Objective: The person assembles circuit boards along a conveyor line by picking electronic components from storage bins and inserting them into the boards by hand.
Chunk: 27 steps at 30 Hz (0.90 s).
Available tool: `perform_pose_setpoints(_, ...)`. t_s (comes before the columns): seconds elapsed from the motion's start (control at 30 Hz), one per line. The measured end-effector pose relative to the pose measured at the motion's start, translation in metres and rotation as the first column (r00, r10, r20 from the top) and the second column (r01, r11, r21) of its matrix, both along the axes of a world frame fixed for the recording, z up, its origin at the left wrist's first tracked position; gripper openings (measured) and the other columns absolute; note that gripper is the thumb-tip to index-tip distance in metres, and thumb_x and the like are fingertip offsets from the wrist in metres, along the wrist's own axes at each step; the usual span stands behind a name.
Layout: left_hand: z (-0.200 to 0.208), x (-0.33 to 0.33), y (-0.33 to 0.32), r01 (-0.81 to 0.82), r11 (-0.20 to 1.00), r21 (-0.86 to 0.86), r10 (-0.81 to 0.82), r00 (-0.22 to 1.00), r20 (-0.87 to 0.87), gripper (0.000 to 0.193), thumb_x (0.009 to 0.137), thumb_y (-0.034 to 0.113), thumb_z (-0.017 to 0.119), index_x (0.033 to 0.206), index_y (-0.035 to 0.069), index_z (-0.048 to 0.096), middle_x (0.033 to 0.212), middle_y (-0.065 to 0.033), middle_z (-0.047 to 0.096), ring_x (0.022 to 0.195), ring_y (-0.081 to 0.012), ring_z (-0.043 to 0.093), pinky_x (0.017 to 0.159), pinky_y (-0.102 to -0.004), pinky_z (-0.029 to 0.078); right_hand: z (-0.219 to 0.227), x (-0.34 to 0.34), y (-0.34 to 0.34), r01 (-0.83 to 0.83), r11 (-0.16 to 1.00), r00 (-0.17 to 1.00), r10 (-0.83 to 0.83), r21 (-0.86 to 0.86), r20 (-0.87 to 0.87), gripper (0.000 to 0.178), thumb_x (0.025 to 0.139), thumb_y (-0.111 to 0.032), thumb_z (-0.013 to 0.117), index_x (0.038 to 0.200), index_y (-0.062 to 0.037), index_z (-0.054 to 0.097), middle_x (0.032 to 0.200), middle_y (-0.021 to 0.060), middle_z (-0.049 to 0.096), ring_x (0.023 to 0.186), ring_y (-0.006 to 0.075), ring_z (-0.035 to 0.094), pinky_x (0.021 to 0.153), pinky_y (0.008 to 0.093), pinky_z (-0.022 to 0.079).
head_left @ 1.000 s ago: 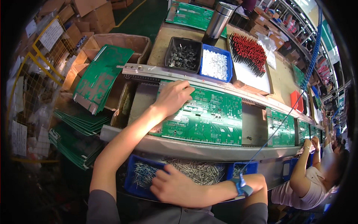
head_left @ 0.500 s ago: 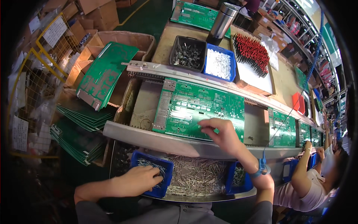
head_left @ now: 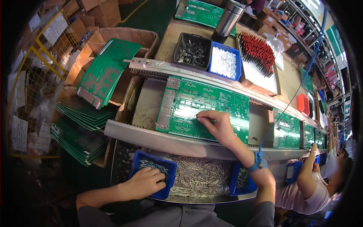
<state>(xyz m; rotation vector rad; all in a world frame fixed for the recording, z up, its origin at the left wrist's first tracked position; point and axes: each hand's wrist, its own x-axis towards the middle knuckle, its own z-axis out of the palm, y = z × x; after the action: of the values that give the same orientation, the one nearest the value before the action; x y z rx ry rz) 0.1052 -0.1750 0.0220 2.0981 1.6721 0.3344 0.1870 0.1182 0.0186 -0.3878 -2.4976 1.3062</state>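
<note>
A large green circuit board (head_left: 211, 102) lies between the rails of the conveyor in front of me. My right hand (head_left: 215, 123) is over its middle, thumb and forefinger pinched together at the board's surface. Whatever that pinch holds is too small to make out. A blue wristband (head_left: 258, 162) with a thin cord circles my right wrist. Lower left, a blue bin (head_left: 172, 178) contains many thin wire-leaded components (head_left: 153, 165). My left hand (head_left: 145, 184) rests in it with curled fingers, and what they grip is hidden.
Loose leaded parts fill a tray (head_left: 200, 176) beside the bin. Beyond the conveyor's far rail (head_left: 181, 70) stand a black bin (head_left: 192, 51), a blue bin of white parts (head_left: 224, 62) and a steel flask (head_left: 230, 17). Green boards (head_left: 109, 70) are stacked left; a co-worker (head_left: 302, 189) sits right.
My right hand has moved slightly left and farther over the board, still pinched. My left hand stays in the blue bin, its fingers shifting a little.
</note>
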Motion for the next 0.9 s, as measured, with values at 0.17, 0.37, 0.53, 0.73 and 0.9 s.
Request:
perform_pose_setpoints(0.17,-0.003,-0.002,-0.003,-0.111,0.992,0.055,0.100,0.981,0.168,0.014,0.072,0.011,0.062,0.086,0.011,0.062,0.092,-0.0017,0.060,0.085,-0.0170,0.057,0.072,-0.0299,0.043,-0.004,0.000,-0.001,-0.001,1.000,1.000,0.001,-0.021,-0.013,0.010,0.082,-0.001,0.064,0.092,0.0020,0.066,0.084,0.0096,0.068,0.076,0.0118,0.063,0.067,0.0248,0.050)
perform_pose_setpoints(0.37,0.005,-0.003,0.000,-0.271,0.961,0.056,0.227,0.887,0.403,0.014,0.076,0.008,0.066,0.088,0.005,0.060,0.092,-0.0076,0.063,0.080,-0.0241,0.064,0.068,-0.0318,0.051,-0.005,-0.001,0.000,0.023,0.999,1.000,-0.022,-0.027,0.011,0.009,0.081,0.000,0.064,0.090,0.0017,0.066,0.085,0.0102,0.068,0.076,0.0137,0.063,0.067,0.0259,0.051)
perform_pose_setpoints(0.53,0.009,-0.003,0.001,-0.320,0.947,-0.027,0.295,0.834,0.466,0.017,0.078,0.007,0.066,0.094,0.002,0.061,0.098,-0.0114,0.064,0.083,-0.0281,0.064,0.069,-0.0330,0.053,0.003,-0.002,0.001,-0.041,0.995,0.998,0.045,0.091,-0.044,0.009,0.079,0.001,0.064,0.088,0.0006,0.067,0.084,0.0111,0.066,0.074,0.0191,0.063,0.065,0.0281,0.051)
perform_pose_setpoints(0.73,0.002,-0.003,-0.003,-0.266,0.963,-0.038,0.254,0.858,0.447,0.015,0.079,0.006,0.065,0.092,0.002,0.062,0.103,-0.0120,0.063,0.085,-0.0287,0.064,0.072,-0.0335,0.054,0.001,0.001,0.003,-0.051,0.995,0.999,0.052,0.088,-0.005,0.009,0.079,0.000,0.065,0.088,-0.0007,0.067,0.084,0.0106,0.067,0.071,0.0193,0.063,0.063,0.0284,0.050)
perform_pose_setpoints(0.9,-0.003,0.001,-0.008,-0.322,0.946,-0.032,0.303,0.847,0.438,0.015,0.078,0.004,0.064,0.093,0.003,0.063,0.104,-0.0114,0.063,0.086,-0.0285,0.064,0.072,-0.0336,0.054,0.001,0.001,0.003,-0.063,0.996,0.998,0.061,0.066,0.028,0.010,0.079,-0.001,0.065,0.089,-0.0015,0.068,0.083,0.0094,0.067,0.069,0.0176,0.063,0.061,0.0277,0.049)
